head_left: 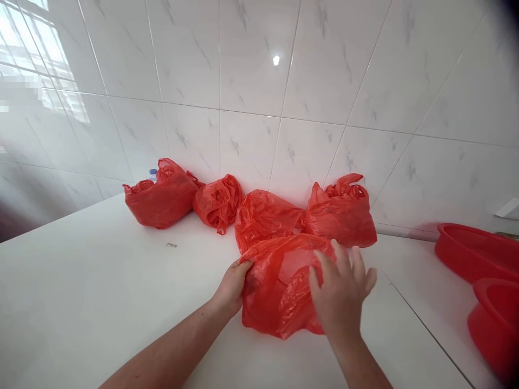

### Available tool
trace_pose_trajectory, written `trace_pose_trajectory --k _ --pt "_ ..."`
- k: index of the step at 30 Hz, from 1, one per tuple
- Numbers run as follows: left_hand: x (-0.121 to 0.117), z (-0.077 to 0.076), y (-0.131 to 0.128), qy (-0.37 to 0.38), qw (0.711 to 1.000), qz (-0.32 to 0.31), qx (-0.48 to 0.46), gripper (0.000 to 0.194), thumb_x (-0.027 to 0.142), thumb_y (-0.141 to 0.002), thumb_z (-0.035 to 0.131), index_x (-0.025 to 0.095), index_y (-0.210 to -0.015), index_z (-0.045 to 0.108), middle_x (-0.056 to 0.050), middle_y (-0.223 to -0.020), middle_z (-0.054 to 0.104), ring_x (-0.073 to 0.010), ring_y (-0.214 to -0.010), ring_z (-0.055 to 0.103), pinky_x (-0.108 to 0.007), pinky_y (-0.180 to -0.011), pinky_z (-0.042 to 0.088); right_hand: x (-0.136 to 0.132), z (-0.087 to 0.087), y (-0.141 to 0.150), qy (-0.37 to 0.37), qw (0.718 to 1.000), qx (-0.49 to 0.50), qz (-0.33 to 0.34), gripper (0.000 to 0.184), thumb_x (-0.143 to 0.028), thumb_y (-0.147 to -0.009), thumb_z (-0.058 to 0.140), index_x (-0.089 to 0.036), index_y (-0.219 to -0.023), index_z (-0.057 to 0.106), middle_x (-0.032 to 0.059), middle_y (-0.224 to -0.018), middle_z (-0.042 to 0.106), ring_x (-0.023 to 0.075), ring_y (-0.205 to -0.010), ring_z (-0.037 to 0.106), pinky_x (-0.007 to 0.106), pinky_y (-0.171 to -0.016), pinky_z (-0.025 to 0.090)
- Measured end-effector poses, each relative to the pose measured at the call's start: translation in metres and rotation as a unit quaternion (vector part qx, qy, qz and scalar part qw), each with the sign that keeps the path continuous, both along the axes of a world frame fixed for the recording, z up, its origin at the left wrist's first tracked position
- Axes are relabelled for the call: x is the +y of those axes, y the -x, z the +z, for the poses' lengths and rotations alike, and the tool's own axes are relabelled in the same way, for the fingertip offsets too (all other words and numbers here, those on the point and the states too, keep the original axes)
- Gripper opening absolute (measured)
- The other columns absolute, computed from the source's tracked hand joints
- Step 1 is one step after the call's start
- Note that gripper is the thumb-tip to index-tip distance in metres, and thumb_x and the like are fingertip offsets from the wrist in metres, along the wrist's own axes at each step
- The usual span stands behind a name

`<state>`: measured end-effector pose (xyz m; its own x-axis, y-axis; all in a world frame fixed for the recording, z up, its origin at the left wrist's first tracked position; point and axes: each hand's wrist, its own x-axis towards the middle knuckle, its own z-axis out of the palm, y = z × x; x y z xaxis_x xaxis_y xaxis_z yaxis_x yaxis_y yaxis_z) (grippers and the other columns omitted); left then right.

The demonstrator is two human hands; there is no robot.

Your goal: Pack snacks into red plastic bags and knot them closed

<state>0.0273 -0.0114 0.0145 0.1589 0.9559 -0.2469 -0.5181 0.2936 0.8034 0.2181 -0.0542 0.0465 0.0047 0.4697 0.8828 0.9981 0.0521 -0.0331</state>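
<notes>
White table (121,281), left hand (233,286) pinching red bag (267,302), right hand (340,286) spread, blurred, perhaps touching it.

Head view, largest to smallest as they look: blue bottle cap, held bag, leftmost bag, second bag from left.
1. Held bag
2. Leftmost bag
3. Second bag from left
4. Blue bottle cap
Nearness may enlarge the held bag.

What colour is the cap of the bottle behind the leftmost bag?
Blue, best seen in the head view.
</notes>
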Motion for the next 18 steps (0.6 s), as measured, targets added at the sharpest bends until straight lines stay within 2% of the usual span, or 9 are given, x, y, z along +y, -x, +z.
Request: trace_pose_trajectory --k 2,5,7,8,10,12,13,15,18 --pt "0.003 -0.002 0.001 0.03 0.999 0.021 -0.011 0.016 0.027 -0.075 0.061 0.016 -0.086 0.057 -0.007 -0.077 0.066 -0.019 -0.067 0.064 -0.029 -0.06 0.053 0.005 -0.002 -0.01 0.002 1.0 0.007 0.007 0.02 -0.023 -0.086 0.051 -0.017 -0.101 0.063 0.0145 -0.129 0.052 0.0422 -0.126 0.034 0.068 -0.093 0.026" --pt "0.003 -0.005 0.0 0.053 0.998 0.02 -0.013 0.015 0.027 -0.076 0.06 0.015 -0.085 0.058 -0.007 -0.078 0.066 -0.0192 -0.068 0.065 -0.029 -0.059 0.053 0.006 -0.011 -0.008 0.034 0.989 0.01 0.141 0.024 -0.018 -0.089 0.046 -0.017 -0.107 0.061 0.0117 -0.118 0.059 0.0294 -0.119 0.046 0.05 -0.098 0.037" --pt "0.001 -0.006 -0.002 0.053 0.998 0.003 -0.015 0.013 0.026 -0.077 0.059 0.014 -0.082 0.058 -0.006 -0.077 0.065 -0.0178 -0.067 0.064 -0.027 -0.059 0.052 0.004 -0.019 0.001 0.135 0.96 -0.001 0.243 0.03 -0.016 -0.091 0.039 -0.018 -0.115 0.057 0.0096 -0.121 0.058 0.0204 -0.113 0.053 0.035 -0.093 0.045" --pt "0.0 -0.006 -0.003 0.052 0.999 -0.005 -0.017 0.012 0.026 -0.077 0.059 0.014 -0.081 0.059 -0.006 -0.076 0.065 -0.0168 -0.066 0.064 -0.026 -0.059 0.052 0.004 -0.023 0.005 0.201 0.943 -0.005 0.266 0.033 -0.017 -0.093 0.036 -0.019 -0.118 0.055 0.0093 -0.125 0.055 0.0183 -0.109 0.055 0.031 -0.087 0.047" --pt "0.001 -0.005 -0.003 0.053 0.998 -0.018 -0.021 0.012 0.024 -0.076 0.059 0.014 -0.082 0.059 -0.005 -0.075 0.064 -0.0148 -0.063 0.062 -0.026 -0.059 0.052 0.008 -0.028 0.006 0.334 0.912 0.0 0.238 0.034 -0.02 -0.094 0.032 -0.02 -0.119 0.055 0.0103 -0.126 0.055 0.0183 -0.097 0.061 0.029 -0.075 0.05" --pt "0.007 -0.003 0.002 0.06 0.998 0.004 -0.023 0.012 0.022 -0.077 0.058 0.014 -0.086 0.059 -0.003 -0.074 0.063 -0.0129 -0.061 0.06 -0.024 -0.057 0.051 0.015 -0.028 -0.003 0.428 0.891 0.028 0.147 0.031 -0.025 -0.093 0.035 -0.018 -0.11 0.06 0.0113 -0.109 0.063 0.0201 -0.081 0.064 0.03 -0.064 0.047" --pt "0.011 -0.001 0.006 0.061 0.998 0.029 -0.02 0.012 0.02 -0.077 0.056 0.014 -0.088 0.058 -0.003 -0.074 0.062 -0.012 -0.06 0.059 -0.023 -0.056 0.05 0.018 -0.027 -0.009 0.459 0.88 0.053 0.107 0.028 -0.027 -0.092 0.038 -0.018 -0.103 0.062 0.0099 -0.097 0.066 0.0202 -0.075 0.064 0.029 -0.061 0.045" --pt "0.017 0.005 0.016 0.039 0.997 0.065 0.005 0.014 0.017 -0.078 0.052 0.015 -0.091 0.057 -0.003 -0.079 0.062 -0.0118 -0.064 0.06 -0.024 -0.06 0.051 0.023 -0.024 -0.023 0.505 0.852 0.115 0.08 0.023 -0.03 -0.088 0.044 -0.02 -0.097 0.063 0.0064 -0.085 0.067 0.0192 -0.07 0.062 0.027 -0.058 0.042" --pt "0.01 0.023 0.03 -0.093 0.979 0.105 0.148 0.017 0.023 -0.08 0.052 0.018 -0.096 0.055 -0.006 -0.094 0.061 -0.0173 -0.084 0.061 -0.033 -0.074 0.052 0.025 -0.022 -0.033 0.532 0.819 0.182 0.109 0.033 -0.029 -0.077 0.056 -0.027 -0.11 0.06 0.0043 -0.094 0.067 0.0182 -0.073 0.062 0.025 -0.057 0.041"
